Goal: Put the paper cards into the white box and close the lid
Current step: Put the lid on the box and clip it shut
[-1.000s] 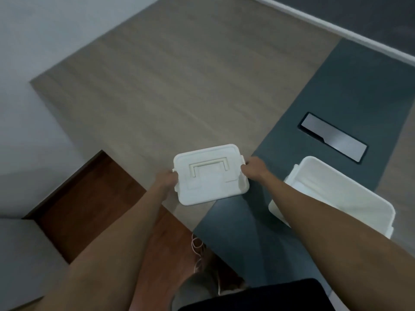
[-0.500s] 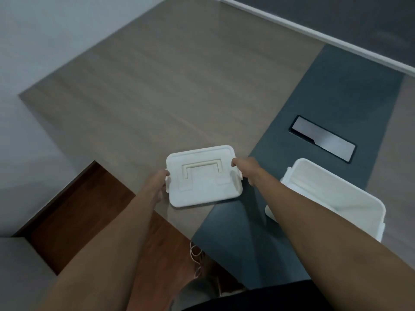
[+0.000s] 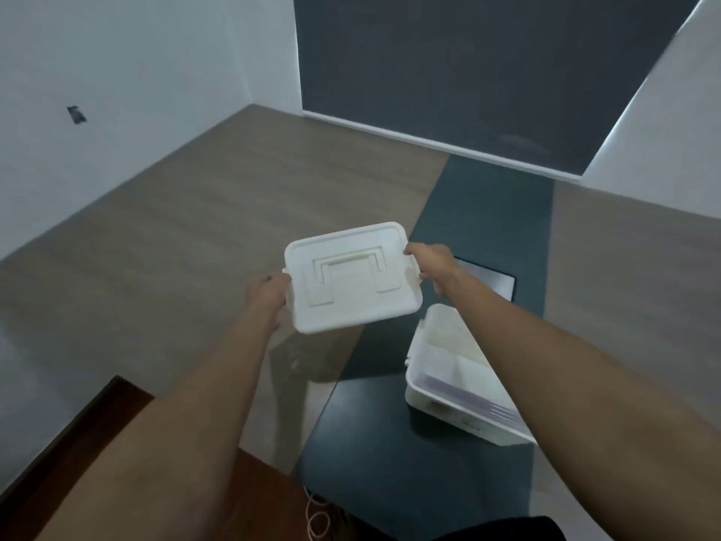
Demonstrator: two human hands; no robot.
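I hold the white lid (image 3: 351,279), with its moulded handle facing up, in the air above the table. My left hand (image 3: 269,294) grips its left edge and my right hand (image 3: 431,267) grips its right edge. The open white box (image 3: 437,400) stands on the dark strip of the table, below and to the right of the lid, partly behind my right forearm. Paper cards (image 3: 460,369) lie inside it, pale with a purplish edge near the front wall.
The wooden table top (image 3: 195,247) has a dark grey strip (image 3: 390,462) down its middle with a metal cable flap (image 3: 491,283) set in it. White walls and a dark panel (image 3: 468,72) stand behind. The table's near-left edge drops to a reddish floor (image 3: 78,443).
The lid has risen off the table in both hands and shifted a little toward the box. The head camera has tilted up, so the walls now show.
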